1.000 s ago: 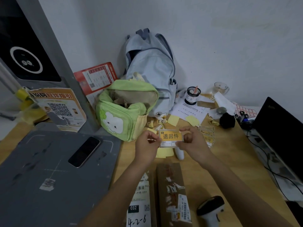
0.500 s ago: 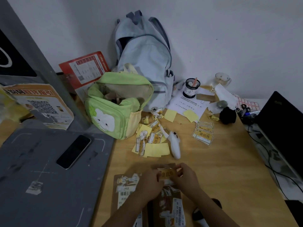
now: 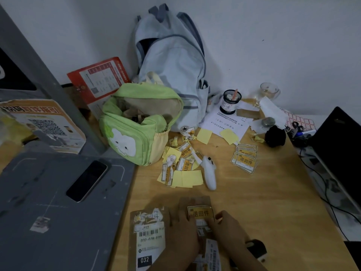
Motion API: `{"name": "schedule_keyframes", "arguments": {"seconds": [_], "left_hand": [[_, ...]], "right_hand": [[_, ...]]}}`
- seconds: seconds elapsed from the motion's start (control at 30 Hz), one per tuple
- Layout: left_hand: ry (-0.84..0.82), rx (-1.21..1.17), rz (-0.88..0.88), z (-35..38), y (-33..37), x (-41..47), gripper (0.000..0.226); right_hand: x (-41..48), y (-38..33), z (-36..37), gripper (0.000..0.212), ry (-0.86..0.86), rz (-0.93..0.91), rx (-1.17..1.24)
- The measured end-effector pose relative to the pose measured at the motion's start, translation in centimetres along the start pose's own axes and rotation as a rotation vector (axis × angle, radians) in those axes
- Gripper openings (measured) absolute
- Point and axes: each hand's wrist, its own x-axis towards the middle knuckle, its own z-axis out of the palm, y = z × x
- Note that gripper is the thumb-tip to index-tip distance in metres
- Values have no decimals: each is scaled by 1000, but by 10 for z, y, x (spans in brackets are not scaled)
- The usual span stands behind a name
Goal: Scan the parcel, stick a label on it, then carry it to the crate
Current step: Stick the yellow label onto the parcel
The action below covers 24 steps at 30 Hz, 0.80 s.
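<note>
Two brown parcels lie side by side at the near edge of the wooden table. The left parcel (image 3: 148, 239) carries a barcode label and a black "032" tag. On the right parcel (image 3: 197, 202) lies a yellow label (image 3: 201, 213) with black characters. My left hand (image 3: 183, 229) rests flat across both parcels, its fingertips at the label's left edge. My right hand (image 3: 226, 229) presses down on the label's right edge. A handheld scanner (image 3: 256, 250) lies just right of my right wrist, partly hidden by it.
A stack of spare yellow labels (image 3: 245, 161) and a litter of peeled backings (image 3: 181, 171) lie mid-table, beside a white handheld device (image 3: 210, 172). A green bag (image 3: 136, 132) and a pale blue backpack (image 3: 172, 63) stand behind. A phone (image 3: 87, 180) lies on the grey platform (image 3: 39, 222). A laptop (image 3: 340, 151) stands at right.
Both hands brought the yellow label down from mid-air onto the right parcel and now press it flat. The camera has tilted downward.
</note>
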Motion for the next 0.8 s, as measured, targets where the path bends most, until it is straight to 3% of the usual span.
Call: {"name": "schedule_keyframes", "arguments": {"seconds": [0.17, 0.33, 0.5, 0.67, 0.8], "left_hand": [[-136, -230, -71, 3, 4, 5, 86], [-160, -349, -111, 8, 2, 6, 101], [-200, -515, -197, 14, 6, 6, 103], [-26, -728, -212, 20, 5, 9, 69], [103, -760, -67, -1, 7, 7, 91]], "right_hand": [[-1, 6, 9, 51, -20, 52, 155], [-2, 8, 6, 61, 4, 105, 220], [-12, 11, 9, 39, 21, 111, 299], [-16, -3, 14, 38, 12, 116, 228], [-19, -21, -3, 35, 83, -11, 273]]}}
